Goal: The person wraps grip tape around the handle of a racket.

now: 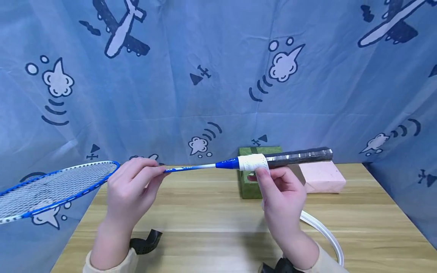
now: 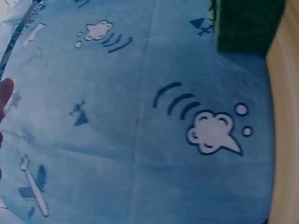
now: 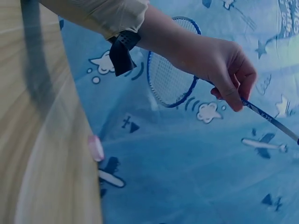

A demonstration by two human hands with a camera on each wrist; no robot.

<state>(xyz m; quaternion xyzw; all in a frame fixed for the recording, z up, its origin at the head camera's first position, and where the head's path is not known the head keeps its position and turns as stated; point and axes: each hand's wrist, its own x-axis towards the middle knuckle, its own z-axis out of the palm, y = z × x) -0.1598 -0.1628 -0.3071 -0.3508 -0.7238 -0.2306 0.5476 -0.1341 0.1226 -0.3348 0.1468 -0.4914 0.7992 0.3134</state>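
You held the racket above the table, its long axis running left to right — your left hand pinched the shaft; your right hand — nearer the black handle — pinched white tape round its shaft end.

The left hand was raised, its fingers curled toward the right hand and drawn together in a pinch with the thumb. The right hand, well apart from those fingers, pinched too, its thumb extended upward and its other fingers bent beside it. Below the fingers, both wrists led down into light-coloured sleeves.
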